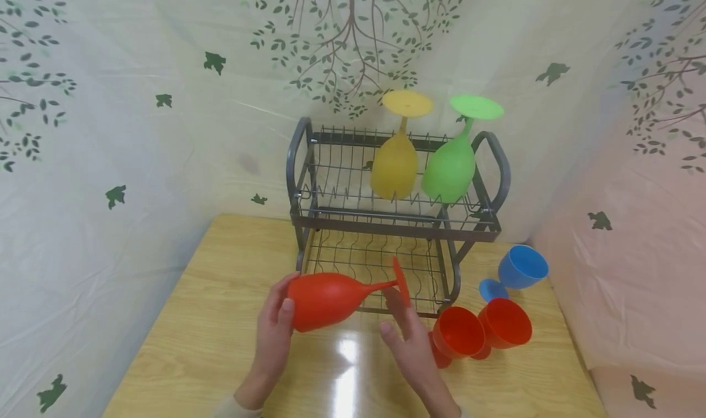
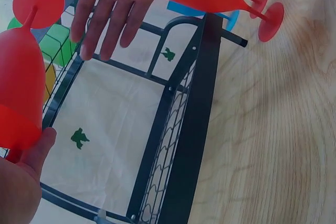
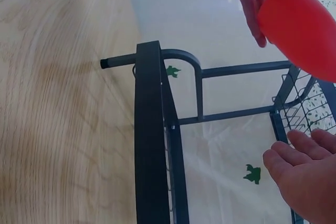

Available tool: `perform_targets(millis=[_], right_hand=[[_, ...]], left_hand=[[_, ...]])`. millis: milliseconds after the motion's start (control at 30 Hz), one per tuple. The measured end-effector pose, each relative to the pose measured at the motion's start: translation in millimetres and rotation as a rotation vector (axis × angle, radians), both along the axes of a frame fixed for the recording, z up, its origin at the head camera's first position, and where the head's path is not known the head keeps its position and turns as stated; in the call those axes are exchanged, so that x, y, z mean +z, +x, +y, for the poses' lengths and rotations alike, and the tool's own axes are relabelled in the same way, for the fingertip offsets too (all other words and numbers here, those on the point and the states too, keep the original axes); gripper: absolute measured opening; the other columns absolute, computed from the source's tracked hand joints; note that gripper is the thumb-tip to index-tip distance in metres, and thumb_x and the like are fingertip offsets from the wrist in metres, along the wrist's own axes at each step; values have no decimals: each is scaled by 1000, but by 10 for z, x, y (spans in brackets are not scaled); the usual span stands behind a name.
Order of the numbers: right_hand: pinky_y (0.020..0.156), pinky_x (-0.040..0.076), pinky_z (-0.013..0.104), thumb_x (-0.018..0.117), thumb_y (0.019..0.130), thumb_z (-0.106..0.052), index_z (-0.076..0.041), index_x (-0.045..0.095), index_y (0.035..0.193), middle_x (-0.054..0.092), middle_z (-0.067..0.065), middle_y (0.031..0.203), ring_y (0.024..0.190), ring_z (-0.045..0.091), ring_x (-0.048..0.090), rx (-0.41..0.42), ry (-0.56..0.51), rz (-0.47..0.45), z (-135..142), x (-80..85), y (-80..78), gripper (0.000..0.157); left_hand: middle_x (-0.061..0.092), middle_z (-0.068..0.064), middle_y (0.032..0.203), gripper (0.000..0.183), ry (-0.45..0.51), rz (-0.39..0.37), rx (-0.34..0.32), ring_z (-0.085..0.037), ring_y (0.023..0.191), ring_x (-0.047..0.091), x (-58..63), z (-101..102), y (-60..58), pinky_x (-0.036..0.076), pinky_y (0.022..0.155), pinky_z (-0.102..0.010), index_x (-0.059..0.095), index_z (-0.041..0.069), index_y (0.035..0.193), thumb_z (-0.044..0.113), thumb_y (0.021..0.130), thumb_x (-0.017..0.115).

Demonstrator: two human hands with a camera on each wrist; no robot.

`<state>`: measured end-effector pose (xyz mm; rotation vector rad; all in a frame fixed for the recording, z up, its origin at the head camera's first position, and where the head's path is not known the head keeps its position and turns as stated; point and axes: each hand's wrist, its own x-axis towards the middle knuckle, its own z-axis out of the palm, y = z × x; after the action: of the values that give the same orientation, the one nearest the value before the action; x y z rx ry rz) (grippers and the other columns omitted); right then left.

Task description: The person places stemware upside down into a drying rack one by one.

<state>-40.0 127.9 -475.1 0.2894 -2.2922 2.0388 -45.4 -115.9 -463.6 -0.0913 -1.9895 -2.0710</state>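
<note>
A red plastic goblet [image 1: 326,301] lies sideways in the air before the rack, its foot towards the right. My left hand [image 1: 274,325] grips it by the rim end of the bowl, thumb on the near side. By the foot is my right hand [image 1: 410,347], its fingers extended and one fingertip at the disc's edge in the left wrist view. The right wrist view shows those straight fingers [image 3: 296,153] with nothing gripped, and the red bowl [image 3: 299,27] above them in the left hand.
Behind stands a dark two-tier dish rack [image 1: 397,225]. An upside-down yellow goblet [image 1: 394,167] and green goblet [image 1: 449,170] sit on its upper tier. On the wooden table [image 1: 220,283], right, stand a blue goblet [image 1: 521,271] and two red goblets [image 1: 458,335].
</note>
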Motion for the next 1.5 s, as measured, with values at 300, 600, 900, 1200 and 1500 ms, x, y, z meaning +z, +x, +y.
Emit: perform_targets(millis=[300, 600, 900, 1200, 1500], right_hand=[[114, 43, 37, 62, 100, -8, -20, 50, 153, 51, 2, 156, 143, 22, 48, 68, -28, 77, -31, 1, -34, 56], [114, 41, 31, 62, 97, -2, -15, 52, 150, 54, 6, 153, 138, 23, 54, 77, -64, 112, -110, 56, -21, 56], [114, 42, 33, 63, 99, -3, -10, 53, 149, 58, 5, 149, 139, 21, 53, 44, -122, 63, -180, 79, -20, 52], [112, 44, 31, 65, 99, -7, -14, 52, 148, 60, -1, 147, 137, 19, 54, -10, -112, -19, -221, 113, 2, 51], [107, 48, 27, 67, 99, -6, 0, 49, 148, 61, 6, 144, 132, 24, 59, -49, -100, -27, -244, 107, -4, 53]], left_hand=[[59, 0, 140, 40, -5, 12, -38, -15, 115, 65, -52, 107, 12, 61, 86, -32, 51, 2, 145, 8, 107, 43], [58, -9, 142, 39, 41, -25, -52, -20, 115, 66, -108, 205, 55, 62, 87, -37, 51, 5, 145, 11, 108, 42], [58, -4, 143, 41, 96, 7, -83, -19, 118, 66, -147, 277, 76, 62, 88, -39, 46, -3, 147, 9, 108, 41], [55, -16, 145, 39, 86, 21, -75, -19, 119, 65, -189, 320, 72, 61, 88, -39, 50, 7, 147, 9, 109, 40], [56, -14, 145, 39, 105, 45, -74, -21, 118, 65, -216, 350, 49, 61, 89, -39, 49, 8, 147, 10, 109, 40]])
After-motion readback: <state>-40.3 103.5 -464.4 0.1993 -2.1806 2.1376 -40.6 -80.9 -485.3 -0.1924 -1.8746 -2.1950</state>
